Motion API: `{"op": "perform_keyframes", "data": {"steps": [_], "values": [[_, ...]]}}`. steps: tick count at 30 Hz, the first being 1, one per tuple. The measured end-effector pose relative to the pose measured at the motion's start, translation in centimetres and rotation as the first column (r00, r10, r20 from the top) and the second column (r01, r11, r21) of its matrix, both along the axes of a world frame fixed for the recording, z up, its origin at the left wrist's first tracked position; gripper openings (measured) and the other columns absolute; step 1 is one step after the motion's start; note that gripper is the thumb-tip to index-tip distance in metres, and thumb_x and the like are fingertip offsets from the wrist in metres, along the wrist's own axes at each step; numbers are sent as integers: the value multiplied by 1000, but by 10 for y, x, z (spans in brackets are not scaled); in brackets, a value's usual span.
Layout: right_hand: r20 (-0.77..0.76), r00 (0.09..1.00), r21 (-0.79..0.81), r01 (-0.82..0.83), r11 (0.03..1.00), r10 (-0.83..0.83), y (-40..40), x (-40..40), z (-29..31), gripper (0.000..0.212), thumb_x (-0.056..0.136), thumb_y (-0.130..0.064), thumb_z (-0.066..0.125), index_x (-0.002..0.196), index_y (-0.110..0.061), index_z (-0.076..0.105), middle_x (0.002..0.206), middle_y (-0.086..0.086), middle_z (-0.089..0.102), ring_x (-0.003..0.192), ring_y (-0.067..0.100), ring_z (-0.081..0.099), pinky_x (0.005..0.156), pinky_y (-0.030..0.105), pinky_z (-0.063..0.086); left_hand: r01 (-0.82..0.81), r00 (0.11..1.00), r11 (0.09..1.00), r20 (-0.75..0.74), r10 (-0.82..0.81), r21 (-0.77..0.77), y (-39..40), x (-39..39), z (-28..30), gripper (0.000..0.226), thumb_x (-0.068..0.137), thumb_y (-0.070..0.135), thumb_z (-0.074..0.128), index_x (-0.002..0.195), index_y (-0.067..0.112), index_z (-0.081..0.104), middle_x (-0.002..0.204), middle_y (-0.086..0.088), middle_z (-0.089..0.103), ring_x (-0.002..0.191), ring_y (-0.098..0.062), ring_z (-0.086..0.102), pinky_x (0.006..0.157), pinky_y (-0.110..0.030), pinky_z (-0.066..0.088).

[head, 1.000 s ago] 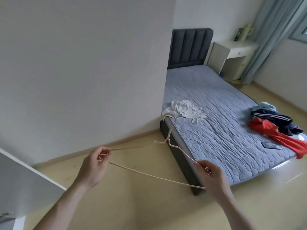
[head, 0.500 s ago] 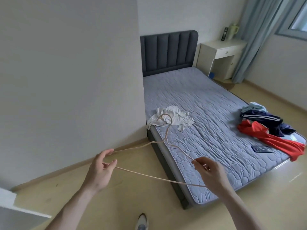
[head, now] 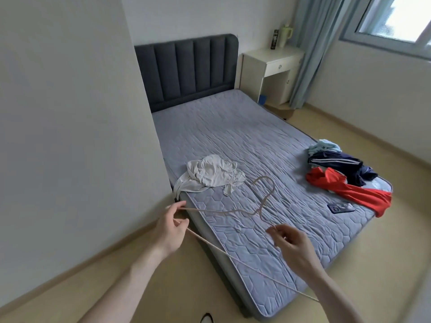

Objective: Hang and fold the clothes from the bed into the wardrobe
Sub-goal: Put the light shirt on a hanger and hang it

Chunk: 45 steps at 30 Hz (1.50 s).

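- Left hand (head: 171,231) and right hand (head: 292,247) each pinch one end of the hanger (head: 238,212), hook forward.
- Likely purpose: presenting it to the white shirt (head: 210,174) on the bed (head: 233,127).

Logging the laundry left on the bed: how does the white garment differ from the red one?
The white garment lies bunched alone near the bed's wall-side edge; the red garment is stretched long at the opposite edge, touching a navy striped garment. The white one's sleeve droops over the edge, and the red one's end hangs over the corner. Both are unfolded, and neither hand touches them.
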State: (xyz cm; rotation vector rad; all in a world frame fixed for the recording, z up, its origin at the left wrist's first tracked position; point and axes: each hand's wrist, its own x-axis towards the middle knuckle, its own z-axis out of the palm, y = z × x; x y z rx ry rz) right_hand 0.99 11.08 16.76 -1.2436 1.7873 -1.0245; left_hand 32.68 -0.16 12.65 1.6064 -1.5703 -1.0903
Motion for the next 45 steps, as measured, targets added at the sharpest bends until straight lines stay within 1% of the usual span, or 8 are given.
{"op": "perform_keyframes", "data": {"steps": [3,8,17,22,29,34,39,45], "values": [[12,1000,21,15,1000,-15,-28,-9,-5,19,99,-24,68,84,-17,77,59,-1,55,50,8,39,49,27,28,28,999,993,21,-30,114,-42,-20,-20,56,96,10,60,146,31,48,89,-2,60,61,-7,56,68,-26,46],[-79,997,21,-17,1000,19,-98,-17,-10,26,97,-23,71,71,-21,70,52,-8,44,48,4,34,48,21,24,-12,998,982,64,0,186,-94,-36,-39,59,93,12,61,147,29,45,131,-6,57,74,12,62,66,-7,40],[-103,994,103,-14,995,25,-237,-15,-66,26,97,-25,70,78,-7,71,53,-4,44,48,5,34,47,21,26,36,960,935,248,-131,354,-199,-19,-94,35,88,11,63,118,27,62,129,4,48,90,-8,64,62,-4,40],[-74,996,162,69,984,-57,-327,-20,-107,29,96,-29,66,83,-4,70,53,0,46,47,6,32,45,20,24,24,955,882,250,-160,471,-324,-27,-149,34,89,7,64,123,13,65,130,-11,50,98,-32,61,93,-42,56],[-64,989,269,148,952,-135,-468,-16,-206,36,98,-25,65,71,-3,59,52,-8,36,49,7,30,46,21,26,27,887,817,364,-285,575,-499,-46,-273,36,90,17,59,125,23,66,136,-5,59,119,-24,59,99,-29,49],[-50,978,319,209,925,-203,-532,-8,-284,48,94,-28,64,55,-25,36,52,-10,32,49,8,29,52,30,28,55,900,773,304,-312,632,-584,-68,-368,43,90,17,58,131,26,60,139,-7,53,106,-26,64,76,-29,53],[-49,962,382,266,885,-268,-562,-7,-370,44,95,-24,66,65,-8,38,54,-9,31,51,8,27,56,35,28,-12,965,740,201,-168,672,-633,-86,-467,47,89,18,67,135,24,62,135,-2,60,121,-24,58,108,-35,45],[-84,955,429,293,854,-285,-559,-14,-422,34,92,-23,69,69,-3,54,54,-6,36,54,10,34,55,27,34,-56,998,659,26,56,750,-658,-109,-519,42,67,13,70,109,19,74,117,-4,66,124,-30,57,107,-34,44]]}}
